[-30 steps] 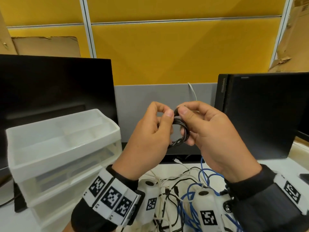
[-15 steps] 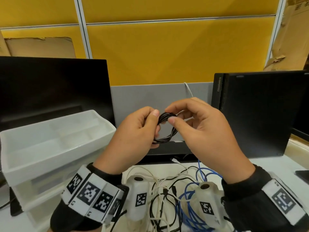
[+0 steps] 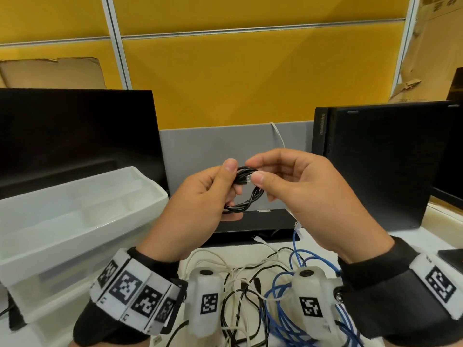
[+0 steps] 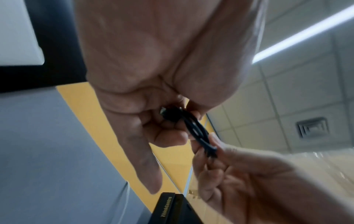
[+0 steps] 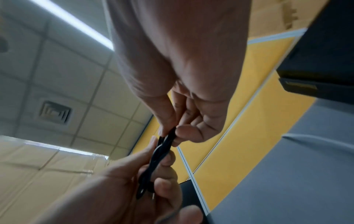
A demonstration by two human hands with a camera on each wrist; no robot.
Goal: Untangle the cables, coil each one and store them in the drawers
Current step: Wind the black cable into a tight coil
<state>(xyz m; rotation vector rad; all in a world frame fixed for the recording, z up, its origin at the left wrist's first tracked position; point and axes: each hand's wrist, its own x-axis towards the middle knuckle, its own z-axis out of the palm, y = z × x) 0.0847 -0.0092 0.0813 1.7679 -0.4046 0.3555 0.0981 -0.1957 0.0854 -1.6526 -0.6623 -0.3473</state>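
Note:
A small coil of black cable hangs in the air above the desk, held by both hands. My left hand grips the coil's left side, thumb on top. My right hand pinches the coil's top, where a metal plug tip shows, between thumb and forefinger. The black cable runs from one hand's fingers to the other's in the left wrist view, and the black cable does the same in the right wrist view. Below lies a tangle of white, black and blue cables. A white drawer unit stands at the left, top drawer pulled out.
A dark monitor stands behind the drawer unit and a black computer case at the right. A black stand base lies between them at the back of the desk. A dark flat object sits at the right edge.
Both hands have sunk a little with the coil. The right thumb and forefinger have shifted along the coil's top to the plug end. The coil looks tighter, with strands twisted together.

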